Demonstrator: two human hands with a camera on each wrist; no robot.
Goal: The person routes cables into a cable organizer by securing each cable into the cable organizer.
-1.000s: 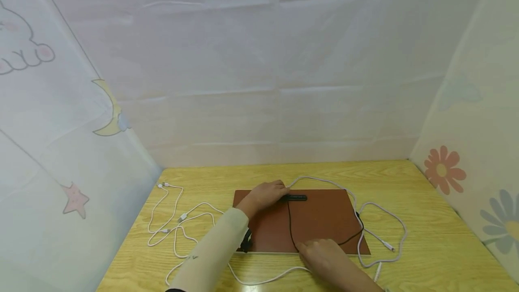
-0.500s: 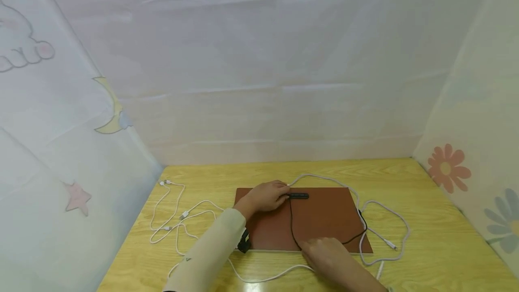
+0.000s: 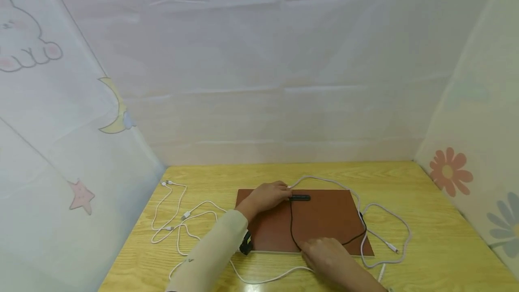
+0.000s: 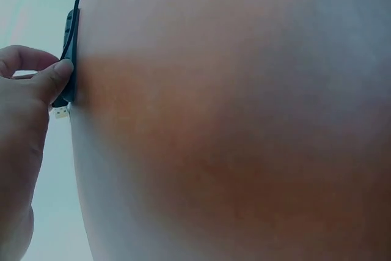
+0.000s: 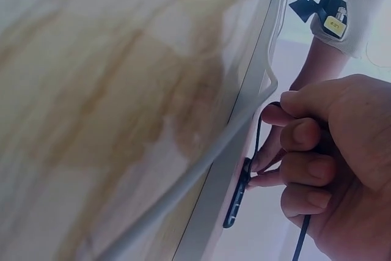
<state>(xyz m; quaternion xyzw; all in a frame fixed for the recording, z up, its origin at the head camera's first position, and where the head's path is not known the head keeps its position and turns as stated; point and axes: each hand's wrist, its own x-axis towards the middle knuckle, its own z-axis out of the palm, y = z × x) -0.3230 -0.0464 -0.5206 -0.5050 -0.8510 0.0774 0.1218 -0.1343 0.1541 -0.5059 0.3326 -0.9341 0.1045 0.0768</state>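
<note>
My left hand (image 3: 266, 196) grips the left end of a slim black USB hub (image 3: 301, 198) near the back of a brown board (image 3: 324, 220). In the left wrist view, the thumb and fingers pinch the hub (image 4: 72, 84), and a USB plug (image 4: 61, 112) shows just below the hand. A thin black cable (image 3: 291, 224) runs forward from the hub to my right hand (image 3: 329, 258) at the board's front edge. There the right thumb and index finger pinch the cable, the other fingers curled, as the right wrist view shows. More of the cable leaves below the right hand.
Several white cables (image 3: 156, 213) lie looped on the wooden table (image 3: 421, 211) at the left. A thicker white cable (image 3: 407, 238) loops round the board's right side. One white cable (image 3: 259, 282) passes in front of the board. Printed cloth walls (image 3: 279, 102) enclose the table.
Both hands keep their hold on the hub and the cable. Only the head view shifts slightly.
</note>
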